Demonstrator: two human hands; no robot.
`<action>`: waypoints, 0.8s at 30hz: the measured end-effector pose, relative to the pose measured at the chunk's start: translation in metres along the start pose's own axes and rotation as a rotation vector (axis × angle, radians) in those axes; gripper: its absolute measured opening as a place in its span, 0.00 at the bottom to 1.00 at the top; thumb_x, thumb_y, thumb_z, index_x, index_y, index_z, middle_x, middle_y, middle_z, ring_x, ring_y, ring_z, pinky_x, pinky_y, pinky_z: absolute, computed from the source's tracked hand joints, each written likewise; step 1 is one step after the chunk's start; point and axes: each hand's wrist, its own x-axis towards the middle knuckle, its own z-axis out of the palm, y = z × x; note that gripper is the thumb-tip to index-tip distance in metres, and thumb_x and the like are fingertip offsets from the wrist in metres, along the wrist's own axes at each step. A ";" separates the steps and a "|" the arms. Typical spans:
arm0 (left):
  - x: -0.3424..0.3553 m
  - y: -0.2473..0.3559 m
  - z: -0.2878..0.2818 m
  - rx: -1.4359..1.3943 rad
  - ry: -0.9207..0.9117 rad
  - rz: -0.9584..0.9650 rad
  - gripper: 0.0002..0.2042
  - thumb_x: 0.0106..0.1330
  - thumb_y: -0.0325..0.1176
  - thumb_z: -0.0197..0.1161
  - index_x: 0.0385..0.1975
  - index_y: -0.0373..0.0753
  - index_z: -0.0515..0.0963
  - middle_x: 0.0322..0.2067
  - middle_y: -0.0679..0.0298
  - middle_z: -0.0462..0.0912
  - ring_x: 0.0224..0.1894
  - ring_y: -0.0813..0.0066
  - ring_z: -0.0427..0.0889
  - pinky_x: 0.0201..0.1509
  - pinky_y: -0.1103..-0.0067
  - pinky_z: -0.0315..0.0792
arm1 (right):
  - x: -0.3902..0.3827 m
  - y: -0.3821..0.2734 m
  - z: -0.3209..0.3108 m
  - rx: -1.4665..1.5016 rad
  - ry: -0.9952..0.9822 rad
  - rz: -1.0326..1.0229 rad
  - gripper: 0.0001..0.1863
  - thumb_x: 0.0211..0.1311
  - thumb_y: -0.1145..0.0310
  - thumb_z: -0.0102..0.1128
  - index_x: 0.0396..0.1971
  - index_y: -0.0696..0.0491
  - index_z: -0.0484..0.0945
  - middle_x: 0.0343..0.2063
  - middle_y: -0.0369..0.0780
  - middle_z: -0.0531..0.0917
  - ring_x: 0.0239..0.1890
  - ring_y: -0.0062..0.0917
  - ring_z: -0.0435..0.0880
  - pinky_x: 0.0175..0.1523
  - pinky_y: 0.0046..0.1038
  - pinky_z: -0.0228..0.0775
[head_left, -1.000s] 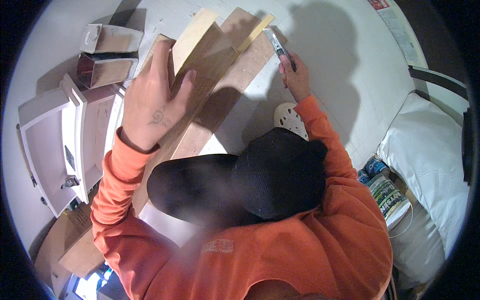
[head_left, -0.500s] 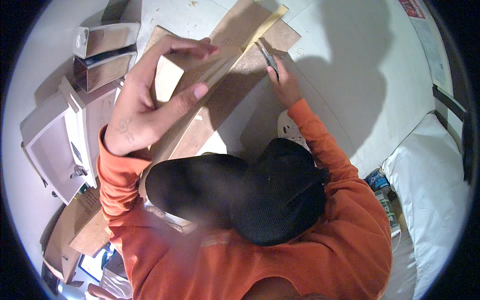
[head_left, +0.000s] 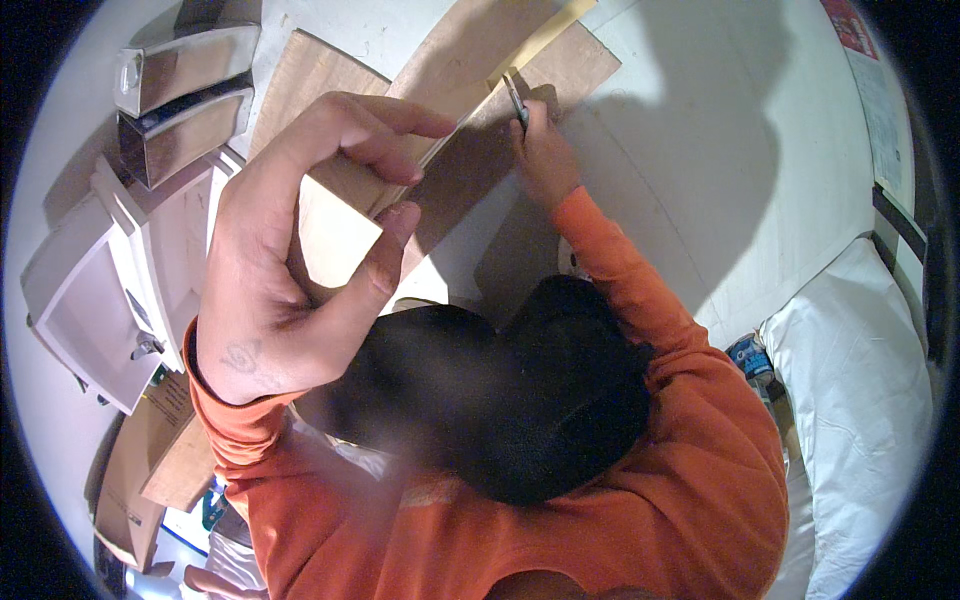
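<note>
My left hand is raised close to the view above the boards, fingers curled and the thumb tip near them, with a narrow gap showing. I see nothing held in it. Farther off, my right hand grips a slim grey utility knife, whose tip points toward the boards. The tip is beside a yellow strip lying along a long brown wooden board. Another brown board lies right of the strip. Partly behind my left hand is a pale wooden piece.
A flat board lies beyond my left hand. Two box-shaped pieces and a white drawer-like frame stand at the left. Cardboard lies lower left. A white cushion-like bundle sits at the right.
My left hand has moved nearer, and its fingers and thumb have drawn closer together. My right hand has shifted slightly left and away with the utility knife still in it.
</note>
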 end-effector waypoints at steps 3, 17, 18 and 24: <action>0.001 -0.001 -0.001 0.017 -0.008 0.022 0.09 0.59 0.22 0.58 0.39 0.33 0.74 0.50 0.42 0.81 0.58 0.53 0.79 0.64 0.63 0.66 | 0.003 -0.003 0.005 -0.028 -0.053 0.076 0.16 0.73 0.61 0.49 0.51 0.56 0.60 0.46 0.65 0.79 0.44 0.63 0.81 0.47 0.59 0.74; -0.001 -0.005 0.001 0.042 0.014 0.110 0.10 0.59 0.18 0.56 0.41 0.31 0.74 0.47 0.43 0.81 0.58 0.49 0.79 0.64 0.63 0.67 | 0.009 -0.012 0.019 -0.330 -0.062 -0.003 0.12 0.71 0.69 0.45 0.49 0.58 0.61 0.34 0.59 0.85 0.29 0.55 0.87 0.34 0.54 0.81; -0.001 -0.006 0.003 0.021 0.037 0.128 0.11 0.59 0.18 0.56 0.41 0.31 0.74 0.47 0.42 0.81 0.57 0.49 0.79 0.63 0.63 0.67 | 0.010 -0.012 0.019 -0.328 -0.071 -0.001 0.13 0.71 0.67 0.47 0.49 0.57 0.61 0.33 0.58 0.85 0.30 0.55 0.86 0.35 0.55 0.80; -0.001 -0.010 0.007 0.007 0.081 0.128 0.11 0.58 0.18 0.57 0.41 0.31 0.74 0.50 0.40 0.80 0.56 0.49 0.80 0.64 0.62 0.68 | 0.012 -0.015 0.017 -0.359 -0.157 0.046 0.14 0.71 0.64 0.52 0.46 0.56 0.61 0.33 0.57 0.85 0.33 0.57 0.86 0.36 0.54 0.80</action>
